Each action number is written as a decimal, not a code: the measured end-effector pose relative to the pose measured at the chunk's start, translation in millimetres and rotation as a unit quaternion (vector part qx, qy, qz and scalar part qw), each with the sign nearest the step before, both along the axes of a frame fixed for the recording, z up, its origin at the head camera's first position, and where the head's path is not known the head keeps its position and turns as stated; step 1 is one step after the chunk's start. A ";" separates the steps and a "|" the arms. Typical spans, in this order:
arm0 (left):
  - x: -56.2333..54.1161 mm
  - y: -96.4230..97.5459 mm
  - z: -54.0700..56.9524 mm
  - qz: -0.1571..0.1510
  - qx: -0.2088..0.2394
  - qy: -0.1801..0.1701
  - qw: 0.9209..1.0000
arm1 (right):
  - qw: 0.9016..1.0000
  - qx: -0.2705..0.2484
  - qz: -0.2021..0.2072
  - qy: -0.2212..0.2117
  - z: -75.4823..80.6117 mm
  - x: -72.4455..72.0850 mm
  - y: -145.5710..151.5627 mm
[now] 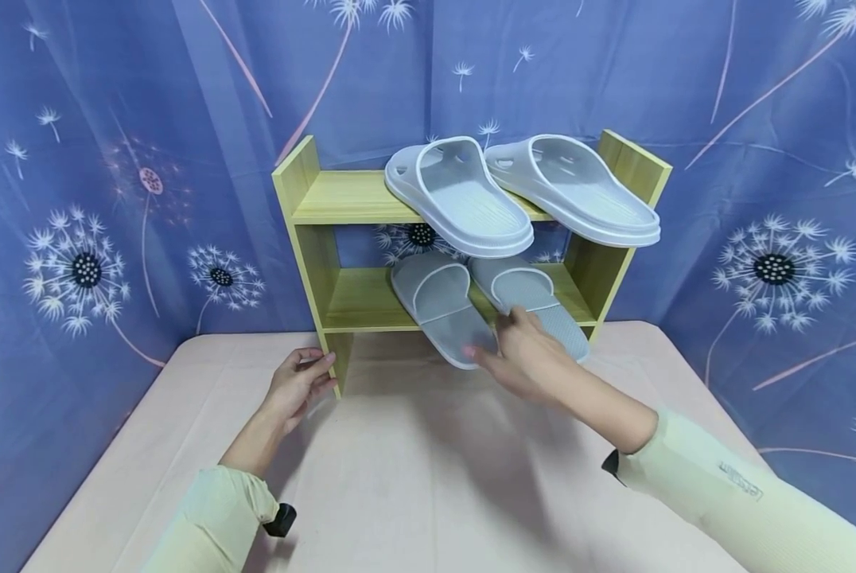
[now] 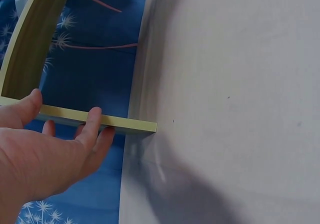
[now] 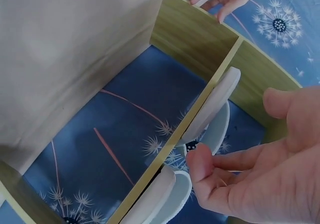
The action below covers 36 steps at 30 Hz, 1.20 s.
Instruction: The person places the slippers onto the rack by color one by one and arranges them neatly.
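Note:
A small two-tier wooden shoe rack stands against the curtain. My left hand grips the front edge of its left side panel low down, thumb on one face and fingers on the other. On the lower shelf lie two grey slippers, the left slipper and the right slipper, heels jutting past the shelf's front. My right hand is over their heel ends and overlaps both in the head view. In the right wrist view its fingers are loosely bent, a gap between them and the thumb.
Two pale grey slides, the left slide and the right slide, sit on the top shelf with heels overhanging. A pale pink cloth covers the surface under the rack. Blue dandelion-print curtains enclose the back and sides.

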<state>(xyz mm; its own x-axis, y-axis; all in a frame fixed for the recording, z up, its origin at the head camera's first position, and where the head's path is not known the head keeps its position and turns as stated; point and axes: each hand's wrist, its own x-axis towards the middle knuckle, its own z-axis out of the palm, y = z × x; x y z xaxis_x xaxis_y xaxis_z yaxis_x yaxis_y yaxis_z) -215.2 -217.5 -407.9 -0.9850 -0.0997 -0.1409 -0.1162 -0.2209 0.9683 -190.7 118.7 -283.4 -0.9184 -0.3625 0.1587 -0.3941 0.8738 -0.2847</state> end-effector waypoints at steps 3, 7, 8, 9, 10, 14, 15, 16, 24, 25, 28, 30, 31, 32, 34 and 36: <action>0.1 -0.8 0.7 0.002 -0.005 -0.004 1.000 | 1.000 0.002 0.007 0.004 -0.6 3.6 2.7; -0.1 -1.2 1.2 0.001 -0.019 -0.004 1.000 | 1.000 -0.002 0.013 0.003 -1.8 7.0 5.7; -0.2 -1.2 1.1 0.001 -0.023 -0.003 1.000 | 1.000 -0.004 0.012 0.002 -2.2 7.7 6.2; -0.2 -1.3 1.1 0.001 -0.027 -0.001 1.000 | 1.000 -0.004 0.013 0.003 -2.8 8.2 7.0; -0.3 -1.4 0.9 0.000 -0.031 0.001 1.000 | 1.000 -0.004 0.013 0.003 -3.3 9.1 7.8; 0.2 -2.4 -0.6 0.000 -0.043 0.006 0.999 | 1.000 0.002 0.011 0.001 -5.9 12.7 11.1; 0.3 -2.8 -0.9 0.000 -0.045 0.007 0.999 | 1.000 0.004 0.012 0.001 -6.6 14.2 12.0; 0.6 -3.2 -1.1 0.001 -0.050 0.007 0.999 | 1.000 0.005 0.014 0.001 -7.4 15.7 12.8; 3.9 -3.9 0.7 0.029 -0.147 -0.007 0.989 | 0.999 0.006 0.046 -0.019 -18.3 28.9 18.8; 4.5 -3.7 1.0 0.035 -0.170 -0.010 0.985 | 0.999 0.008 0.046 -0.026 -20.9 30.4 19.7; 6.4 -2.9 1.9 0.047 -0.241 -0.013 0.969 | 0.998 0.012 0.051 -0.042 -30.2 33.6 23.3; 7.6 -2.9 2.6 0.051 -0.279 -0.010 0.959 | 0.997 0.014 0.055 -0.048 -36.8 34.9 26.1; 8.2 -2.7 3.1 0.052 -0.296 -0.006 0.954 | 0.997 0.014 0.057 -0.049 -40.0 35.2 27.7; 8.9 -2.6 3.4 0.053 -0.314 -0.001 0.948 | 0.997 0.013 0.059 -0.052 -43.3 35.4 29.7; 10.2 -2.9 4.1 0.049 -0.343 0.004 0.938 | 0.996 0.013 0.057 -0.063 -49.5 35.6 33.9; 11.4 -3.7 4.4 0.044 -0.368 0.007 0.929 | 0.996 0.012 0.048 -0.075 -55.0 35.7 38.3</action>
